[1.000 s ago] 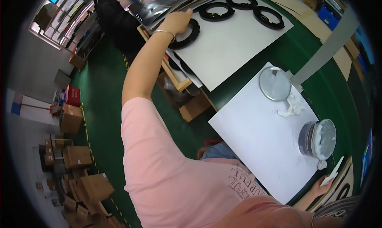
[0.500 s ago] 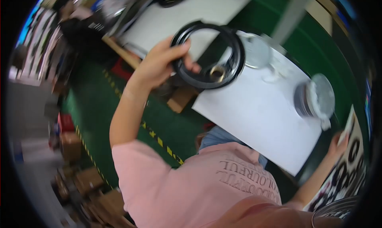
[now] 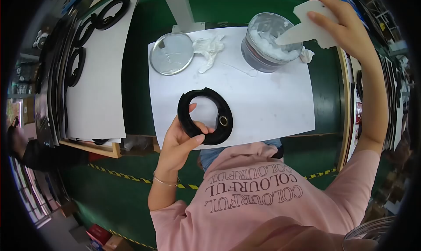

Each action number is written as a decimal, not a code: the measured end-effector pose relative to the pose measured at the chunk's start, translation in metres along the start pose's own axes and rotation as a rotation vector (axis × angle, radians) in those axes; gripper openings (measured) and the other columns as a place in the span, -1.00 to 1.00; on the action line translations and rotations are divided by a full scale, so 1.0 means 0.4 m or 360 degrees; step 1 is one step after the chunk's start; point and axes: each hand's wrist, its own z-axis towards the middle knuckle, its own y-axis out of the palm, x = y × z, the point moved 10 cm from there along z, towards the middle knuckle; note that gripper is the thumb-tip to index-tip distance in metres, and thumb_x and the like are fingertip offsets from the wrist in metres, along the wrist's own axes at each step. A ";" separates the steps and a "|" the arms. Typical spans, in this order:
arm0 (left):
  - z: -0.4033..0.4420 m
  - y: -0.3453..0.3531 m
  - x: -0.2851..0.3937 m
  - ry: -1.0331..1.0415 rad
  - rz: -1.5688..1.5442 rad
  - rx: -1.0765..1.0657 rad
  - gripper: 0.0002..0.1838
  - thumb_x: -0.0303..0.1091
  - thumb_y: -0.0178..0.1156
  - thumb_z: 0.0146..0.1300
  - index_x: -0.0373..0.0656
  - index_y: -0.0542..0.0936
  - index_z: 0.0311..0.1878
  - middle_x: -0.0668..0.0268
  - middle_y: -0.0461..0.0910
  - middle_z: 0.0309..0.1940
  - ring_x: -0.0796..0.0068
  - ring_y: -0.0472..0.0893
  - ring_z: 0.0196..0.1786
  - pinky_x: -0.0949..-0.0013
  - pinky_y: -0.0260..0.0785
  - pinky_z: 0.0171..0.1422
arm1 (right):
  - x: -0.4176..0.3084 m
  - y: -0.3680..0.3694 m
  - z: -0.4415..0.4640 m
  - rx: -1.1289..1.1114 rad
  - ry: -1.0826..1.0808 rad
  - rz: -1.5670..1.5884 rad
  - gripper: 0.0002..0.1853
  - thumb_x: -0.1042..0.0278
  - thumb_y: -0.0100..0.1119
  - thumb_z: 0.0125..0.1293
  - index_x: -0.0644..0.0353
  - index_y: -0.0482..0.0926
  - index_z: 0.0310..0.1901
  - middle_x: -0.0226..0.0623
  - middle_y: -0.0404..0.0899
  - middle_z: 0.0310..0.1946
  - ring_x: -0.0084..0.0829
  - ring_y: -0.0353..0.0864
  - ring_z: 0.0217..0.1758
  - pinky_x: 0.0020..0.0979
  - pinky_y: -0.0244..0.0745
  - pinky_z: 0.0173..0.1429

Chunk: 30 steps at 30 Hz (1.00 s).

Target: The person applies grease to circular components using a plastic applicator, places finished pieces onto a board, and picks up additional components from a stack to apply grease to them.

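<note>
My left hand (image 3: 184,139) grips a black ring (image 3: 224,106) by its lower left part, above the white sheet (image 3: 272,106). A small metal-rimmed hole shows on the ring's right side. At the upper right, my right hand (image 3: 346,27) pinches a flat white spreader (image 3: 310,28). Its pointed tip is over the mouth of an open tub (image 3: 259,57) that holds a white paste. Whether the tip touches the paste is hard to tell. Left of the tub lie a round lid (image 3: 171,53) and a crumpled white tissue (image 3: 209,50).
More black rings (image 3: 112,13) lie on a white board (image 3: 98,97) at the left, beside stacked dark sheets. A grey metal post (image 3: 177,5) rises behind the lid. A wooden-edged rack (image 3: 345,106) stands at the right. A person in black (image 3: 48,156) is at the far left.
The view has swung toward the tub. My left hand picked up a ring from the board and brought it over the white sheet. My right hand has come up to the tub with the spreader.
</note>
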 end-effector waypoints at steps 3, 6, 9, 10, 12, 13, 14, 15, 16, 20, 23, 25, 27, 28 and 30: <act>-0.004 0.002 0.003 0.0008 0.0020 -0.0069 -0.27 -0.75 0.10 -0.02 -0.31 0.07 0.26 0.16 0.52 -0.26 0.30 0.52 -0.06 0.33 0.32 0.10 | 0.013 0.035 0.006 -0.0057 -0.0039 -0.0135 -0.57 0.08 0.11 0.14 0.13 0.44 -0.01 -0.19 0.46 -0.16 -0.35 0.52 -0.16 -0.46 0.48 -0.23; -0.010 0.001 -0.001 -0.0018 0.0073 -0.0118 -0.26 -0.76 0.09 -0.02 -0.31 0.06 0.27 0.08 0.52 -0.16 0.31 0.51 0.00 0.35 0.32 0.12 | 0.038 0.038 0.008 -0.0050 0.0128 -0.0087 -0.54 0.07 0.11 0.12 0.11 0.43 0.02 -0.19 0.46 -0.16 -0.37 0.53 -0.16 -0.47 0.49 -0.23; -0.013 -0.006 -0.005 -0.0071 0.0030 -0.0095 -0.28 -0.76 0.08 0.00 -0.31 0.06 0.27 0.02 0.50 -0.10 0.31 0.50 0.03 0.35 0.33 0.13 | 0.075 0.052 0.017 -0.0181 0.0289 0.0155 -0.51 0.10 0.16 0.06 0.11 0.42 0.03 -0.19 0.47 -0.17 -0.39 0.56 -0.20 -0.51 0.49 -0.23; -0.012 -0.003 -0.004 -0.0074 0.0033 -0.0101 -0.28 -0.76 0.08 0.00 -0.31 0.06 0.27 0.02 0.50 -0.10 0.31 0.50 0.03 0.35 0.33 0.13 | 0.094 0.062 0.019 -0.0224 0.0368 0.0280 -0.48 0.11 0.18 0.04 0.13 0.40 0.04 -0.19 0.48 -0.17 -0.41 0.57 -0.22 -0.52 0.49 -0.25; -0.011 -0.004 -0.002 -0.0076 0.0017 -0.0051 -0.31 -0.77 0.05 0.01 -0.31 0.07 0.26 0.00 0.49 -0.09 0.28 0.49 0.05 0.33 0.34 0.13 | 0.126 0.078 0.023 -0.0265 0.0447 0.0405 -0.45 0.12 0.20 0.01 0.15 0.39 0.06 -0.19 0.48 -0.17 -0.43 0.58 -0.24 -0.54 0.49 -0.27; -0.010 -0.002 -0.002 -0.0076 0.0018 -0.0052 -0.31 -0.77 0.05 0.01 -0.31 0.07 0.26 0.00 0.49 -0.09 0.28 0.49 0.05 0.33 0.34 0.13 | 0.160 0.094 0.019 -0.0268 0.0584 0.0518 -0.42 0.13 0.21 0.01 0.19 0.36 0.07 -0.17 0.49 -0.17 -0.44 0.58 -0.25 -0.55 0.48 -0.29; -0.009 -0.002 -0.001 -0.0064 -0.0009 -0.0045 -0.32 -0.76 0.05 0.01 -0.31 0.08 0.24 0.00 0.49 -0.09 0.25 0.49 0.04 0.31 0.34 0.13 | 0.193 0.110 0.010 -0.0270 0.0719 0.0632 -0.39 0.13 0.22 0.00 0.23 0.34 0.09 -0.16 0.49 -0.17 -0.46 0.59 -0.26 -0.56 0.48 -0.32; -0.007 -0.002 0.001 -0.0050 -0.0036 -0.0038 -0.34 -0.76 0.04 0.01 -0.30 0.10 0.23 0.00 0.48 -0.09 0.23 0.49 0.04 0.28 0.34 0.13 | 0.208 0.121 0.007 -0.0268 0.0715 0.0631 -0.39 0.13 0.22 0.00 0.23 0.34 0.09 -0.16 0.49 -0.17 -0.46 0.59 -0.26 -0.56 0.48 -0.32; -0.006 0.000 0.002 -0.0044 -0.0036 -0.0037 -0.34 -0.76 0.04 0.01 -0.30 0.10 0.23 0.00 0.48 -0.09 0.23 0.49 0.04 0.28 0.34 0.13 | 0.229 0.136 -0.001 -0.0241 0.0763 0.0758 -0.38 0.13 0.21 0.01 0.27 0.32 0.09 -0.16 0.50 -0.18 -0.47 0.59 -0.27 -0.57 0.48 -0.33; 0.003 0.044 0.021 0.0016 -0.0433 -0.0184 -0.42 -0.74 0.01 -0.01 -0.21 0.18 0.13 0.04 0.48 -0.16 0.11 0.45 0.06 0.16 0.30 0.15 | 0.285 0.147 -0.026 -0.0128 0.0849 0.1106 -0.38 0.19 0.20 0.04 0.32 0.30 0.11 -0.15 0.53 -0.24 -0.51 0.59 -0.29 -0.59 0.49 -0.36; 0.024 0.077 0.016 -0.0014 -0.0610 -0.0227 -0.50 -0.73 -0.05 -0.01 -0.12 0.23 0.04 0.10 0.45 -0.22 0.09 0.41 0.10 0.13 0.30 0.14 | 0.302 0.132 -0.043 -0.0040 0.0839 0.1260 -0.44 0.19 0.18 0.08 0.33 0.33 0.08 -0.22 0.54 -0.27 -0.53 0.57 -0.28 -0.60 0.47 -0.35; 0.041 0.106 0.005 -0.0053 -0.0751 -0.0310 -0.50 -0.75 -0.08 -0.02 -0.11 0.24 0.02 0.11 0.43 -0.20 0.10 0.40 0.11 0.11 0.31 0.13 | 0.288 0.116 -0.071 0.0005 0.0827 0.1248 -0.45 0.21 0.18 0.10 0.33 0.34 0.08 -0.23 0.54 -0.27 -0.54 0.57 -0.29 -0.60 0.47 -0.34; 0.056 0.131 0.008 -0.0045 -0.0786 -0.0314 -0.54 -0.74 -0.09 0.03 -0.10 0.24 0.00 0.14 0.42 -0.19 0.11 0.40 0.11 0.11 0.32 0.14 | 0.268 0.075 -0.107 0.0258 0.0727 0.1368 -0.50 0.22 0.17 0.12 0.33 0.36 0.05 -0.28 0.53 -0.28 -0.59 0.54 -0.32 -0.60 0.44 -0.31; 0.063 0.139 0.007 -0.0061 -0.0734 -0.0271 -0.57 -0.73 -0.10 0.06 -0.10 0.25 0.00 0.15 0.42 -0.18 0.12 0.39 0.12 0.12 0.33 0.14 | 0.247 0.049 -0.139 0.0390 0.0614 0.1259 -0.53 0.21 0.16 0.14 0.34 0.38 0.02 -0.31 0.52 -0.28 -0.62 0.52 -0.32 -0.62 0.42 -0.29; 0.064 0.139 -0.003 -0.0043 -0.0697 -0.0216 -0.66 -0.67 -0.08 0.14 -0.10 0.25 -0.03 0.20 0.43 -0.19 0.17 0.41 0.11 0.17 0.41 0.09 | 0.234 0.033 -0.162 0.0437 0.0550 0.1224 -0.58 0.26 0.15 0.16 0.35 0.40 -0.02 -0.31 0.51 -0.28 -0.61 0.50 -0.28 -0.61 0.40 -0.20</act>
